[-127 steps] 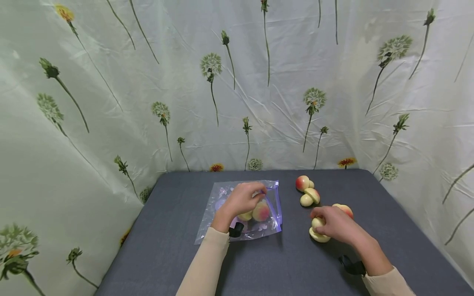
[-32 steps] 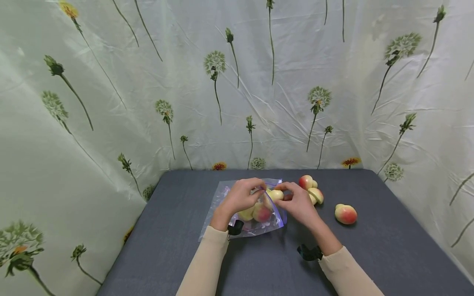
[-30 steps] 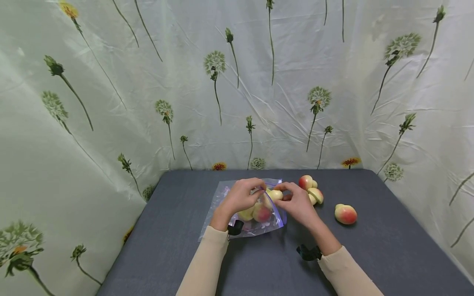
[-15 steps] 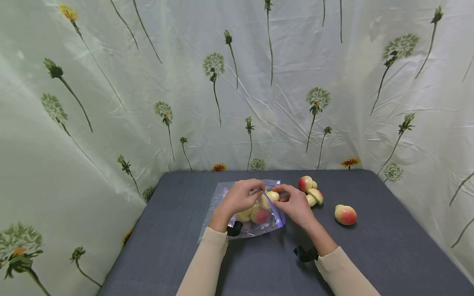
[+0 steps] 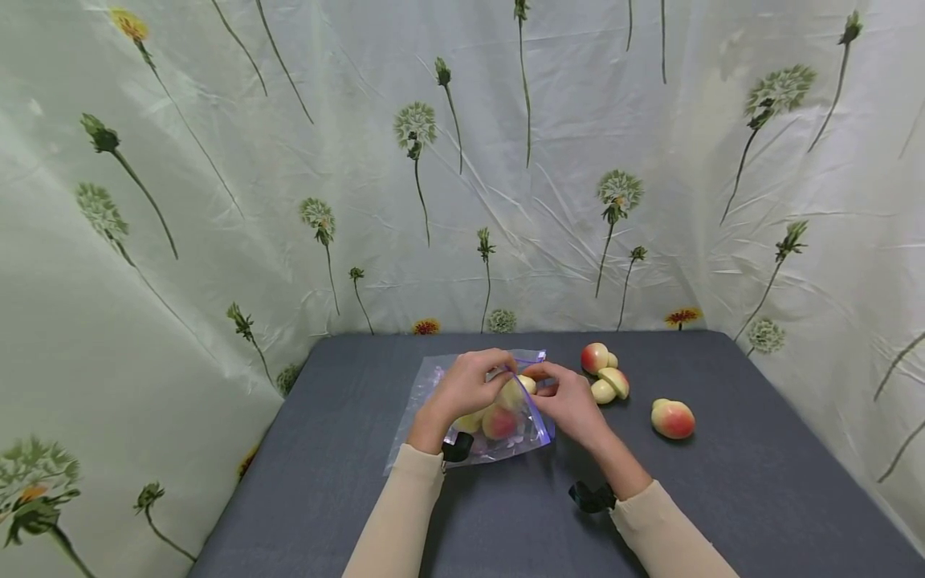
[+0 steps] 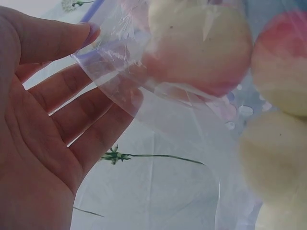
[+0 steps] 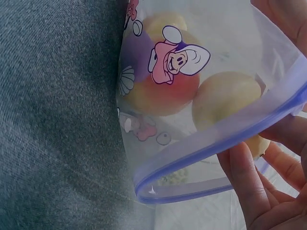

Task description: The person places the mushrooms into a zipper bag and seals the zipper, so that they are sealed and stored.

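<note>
A clear zip bag (image 5: pixel 415 429) with a purple zip edge and printed cartoon figures lies on the dark table, its mouth to the right. Toy mushrooms (image 7: pixel 165 91) with red and cream caps show through its film. My left hand (image 5: pixel 466 393) pinches the upper lip of the bag between thumb and forefinger, while its other fingers lie behind the film in the left wrist view. At the mouth, my right hand (image 5: pixel 571 405) holds another toy mushroom (image 7: pixel 228 98), largely inside the bag. The right fingertips are right at the zip edge.
To the right of the bag on the table (image 5: pixel 766 498) are loose toy mushrooms: one (image 5: pixel 595 358) at the back, one (image 5: pixel 616 383) close in front of it, and one (image 5: pixel 674 420) farther right. A flower-printed curtain (image 5: pixel 549 201) surrounds the table's back and sides.
My right hand took the mushroom from the right side of the table, carried it left to the bag and has moved it deeper into the mouth. My left hand stays at the lip.
</note>
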`<state>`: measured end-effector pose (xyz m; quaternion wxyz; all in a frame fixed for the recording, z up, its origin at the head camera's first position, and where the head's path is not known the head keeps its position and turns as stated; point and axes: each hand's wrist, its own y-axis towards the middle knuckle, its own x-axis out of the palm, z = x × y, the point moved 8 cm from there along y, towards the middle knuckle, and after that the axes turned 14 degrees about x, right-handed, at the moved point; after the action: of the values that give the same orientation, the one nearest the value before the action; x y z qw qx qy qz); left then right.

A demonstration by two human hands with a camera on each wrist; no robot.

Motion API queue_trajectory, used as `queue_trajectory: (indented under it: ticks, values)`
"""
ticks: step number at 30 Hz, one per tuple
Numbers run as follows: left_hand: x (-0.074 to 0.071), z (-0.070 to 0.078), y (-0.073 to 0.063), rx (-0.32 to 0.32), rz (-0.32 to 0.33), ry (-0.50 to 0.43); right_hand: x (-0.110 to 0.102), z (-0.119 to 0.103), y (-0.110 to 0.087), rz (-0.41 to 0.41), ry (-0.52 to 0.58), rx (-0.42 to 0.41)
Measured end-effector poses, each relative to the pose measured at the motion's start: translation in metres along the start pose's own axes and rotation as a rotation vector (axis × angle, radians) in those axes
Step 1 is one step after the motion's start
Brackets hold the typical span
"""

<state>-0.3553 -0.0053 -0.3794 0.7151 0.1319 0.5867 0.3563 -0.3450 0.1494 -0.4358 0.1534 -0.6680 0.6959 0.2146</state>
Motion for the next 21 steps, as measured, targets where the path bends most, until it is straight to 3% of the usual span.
queue_trajectory:
  ticks: [21]
  values:
    - [-0.001,0.0,-0.001,0.008,0.013,0.004,0.015,-0.003,0.002,-0.014,-0.012,0.002]
